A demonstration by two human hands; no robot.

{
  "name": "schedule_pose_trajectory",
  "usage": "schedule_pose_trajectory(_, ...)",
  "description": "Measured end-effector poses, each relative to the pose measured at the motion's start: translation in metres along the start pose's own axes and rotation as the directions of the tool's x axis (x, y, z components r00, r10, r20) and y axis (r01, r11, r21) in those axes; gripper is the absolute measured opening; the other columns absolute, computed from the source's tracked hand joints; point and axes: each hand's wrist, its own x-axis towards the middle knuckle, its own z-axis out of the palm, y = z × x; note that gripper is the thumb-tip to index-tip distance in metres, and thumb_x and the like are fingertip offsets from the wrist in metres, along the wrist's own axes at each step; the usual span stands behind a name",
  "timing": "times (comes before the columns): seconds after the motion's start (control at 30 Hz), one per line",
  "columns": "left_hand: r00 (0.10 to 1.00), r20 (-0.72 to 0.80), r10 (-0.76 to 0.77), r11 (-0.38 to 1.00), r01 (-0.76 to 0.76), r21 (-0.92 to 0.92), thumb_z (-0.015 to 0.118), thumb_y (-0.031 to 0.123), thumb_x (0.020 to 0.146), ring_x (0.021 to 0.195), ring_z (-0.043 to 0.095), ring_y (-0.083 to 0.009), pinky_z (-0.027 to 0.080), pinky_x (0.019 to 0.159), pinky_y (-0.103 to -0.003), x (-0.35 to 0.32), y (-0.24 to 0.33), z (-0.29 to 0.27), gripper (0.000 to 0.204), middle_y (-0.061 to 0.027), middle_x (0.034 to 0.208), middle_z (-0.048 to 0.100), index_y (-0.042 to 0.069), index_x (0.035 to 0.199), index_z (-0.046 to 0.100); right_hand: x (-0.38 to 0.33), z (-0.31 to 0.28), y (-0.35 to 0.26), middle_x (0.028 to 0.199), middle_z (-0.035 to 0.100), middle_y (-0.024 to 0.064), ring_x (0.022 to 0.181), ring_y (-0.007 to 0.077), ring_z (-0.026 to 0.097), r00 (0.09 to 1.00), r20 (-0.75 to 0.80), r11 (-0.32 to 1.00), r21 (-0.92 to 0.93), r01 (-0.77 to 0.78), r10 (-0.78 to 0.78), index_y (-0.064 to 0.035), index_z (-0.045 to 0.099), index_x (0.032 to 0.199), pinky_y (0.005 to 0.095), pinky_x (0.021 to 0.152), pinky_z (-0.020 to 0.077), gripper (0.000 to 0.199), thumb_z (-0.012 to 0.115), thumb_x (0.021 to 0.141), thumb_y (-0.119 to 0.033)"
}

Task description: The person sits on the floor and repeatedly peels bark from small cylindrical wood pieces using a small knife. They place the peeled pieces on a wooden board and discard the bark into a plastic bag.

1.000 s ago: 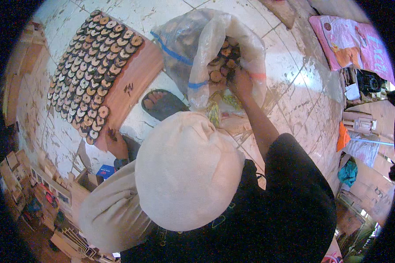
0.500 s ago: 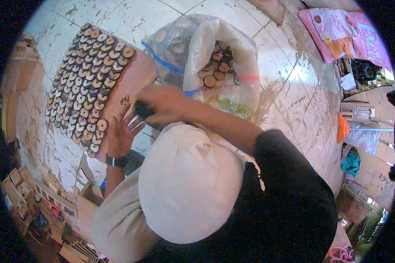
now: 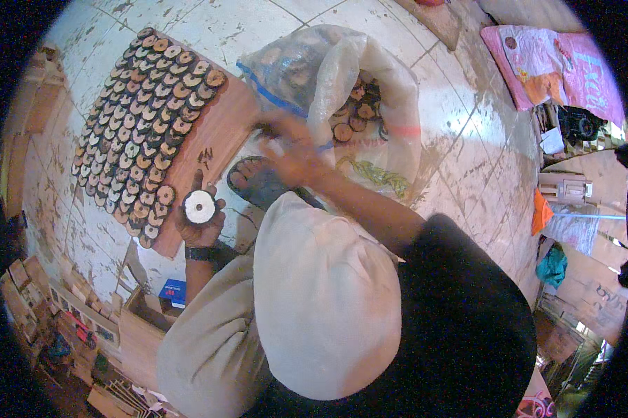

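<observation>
My left hand (image 3: pixel 204 231) holds a round wood slice (image 3: pixel 192 210), its white face up and a small dark hole at its centre. Below the fingers lies the near edge of a reddish-brown board (image 3: pixel 225 120). Overlapping rows of dark-rimmed wood slices (image 3: pixel 129 125) cover most of that board; a bare strip runs along its right side. My right hand (image 3: pixel 289 146) is smeared by motion between the board and a translucent sack (image 3: pixel 397 76), so its fingers cannot be made out. More wood slices (image 3: pixel 359 117) show in the sack's open mouth.
A sandalled foot (image 3: pixel 248 174) rests beside the board, under my right hand. Near my left wrist sits a small blue box (image 3: pixel 173 292). Cardboard and wood pieces (image 3: pixel 84 317) lie at lower left. A pink printed sack (image 3: pixel 572 70) lies at far right on the tiled floor.
My right hand has moved from close beside my left hand toward the sack. The white-faced slice now shows in my left hand, where only spread fingers were visible before.
</observation>
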Motion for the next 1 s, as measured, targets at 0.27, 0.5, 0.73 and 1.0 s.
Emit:
schedule_pose_trajectory(0.27, 1.000, -0.022, -0.013, 1.000, 0.013, 0.009, 0.055, 0.043, 0.087, 0.096, 0.057, -0.0361, 0.054, 0.068, -0.042, -0.005, 0.000, 0.006, 0.072, -0.0189, 0.120, 0.050, 0.017, 0.145, 0.023, -0.062, -0.139, 0.134, 0.103, 0.058, 0.0207, 0.096, 0.0393, 0.056, 0.958, -0.017, 0.567, -0.803, -0.185, 0.287, -0.0024, 0.057, 0.104, 0.0477, 0.080, 0.0462, 0.027, 0.056, 0.085, -0.022)
schedule_pose_trajectory(0.5, 0.996, 0.080, 0.050, 0.996, -0.056, 0.075, 0.053, 0.044, 0.087, 0.099, 0.055, -0.0362, 0.052, 0.076, -0.043, -0.028, 0.012, 0.018, 0.072, -0.0172, 0.118, 0.049, 0.017, 0.146, 0.022, -0.069, -0.128, 0.159, 0.118, 0.049, 0.0232, 0.109, 0.0403, 0.049, 0.949, -0.272, 0.576, -0.755, -0.313, 0.159, -0.0052, 0.045, 0.124, 0.0473, 0.088, 0.0442, 0.061, 0.069, 0.073, -0.030)
schedule_pose_trajectory(0.73, 1.000, -0.021, 0.000, 0.997, 0.002, 0.078, 0.063, 0.039, 0.083, 0.102, 0.051, -0.0310, 0.050, 0.081, -0.041, -0.029, 0.013, 0.024, 0.079, -0.0125, 0.115, 0.048, 0.021, 0.146, 0.020, -0.047, -0.098, 0.131, 0.118, 0.048, 0.0229, 0.105, 0.0431, 0.049, 0.895, -0.004, 0.504, -0.825, -0.255, 0.446, -0.0041, 0.044, 0.126, 0.0496, 0.087, 0.0451, 0.057, 0.064, 0.075, -0.019)
schedule_pose_trajectory(1.0, 0.989, -0.148, 0.021, 0.989, 0.001, 0.146, 0.063, 0.040, 0.082, 0.096, 0.055, -0.0283, 0.052, 0.078, -0.041, -0.037, 0.012, 0.021, 0.077, -0.0144, 0.110, 0.052, 0.021, 0.145, 0.025, -0.056, -0.099, 0.144, 0.111, 0.050, 0.0218, 0.099, 0.0405, 0.052, 0.964, 0.130, 0.615, -0.787, -0.042, 0.231, -0.0097, 0.050, 0.121, 0.0486, 0.081, 0.0485, 0.053, 0.065, 0.071, -0.017)
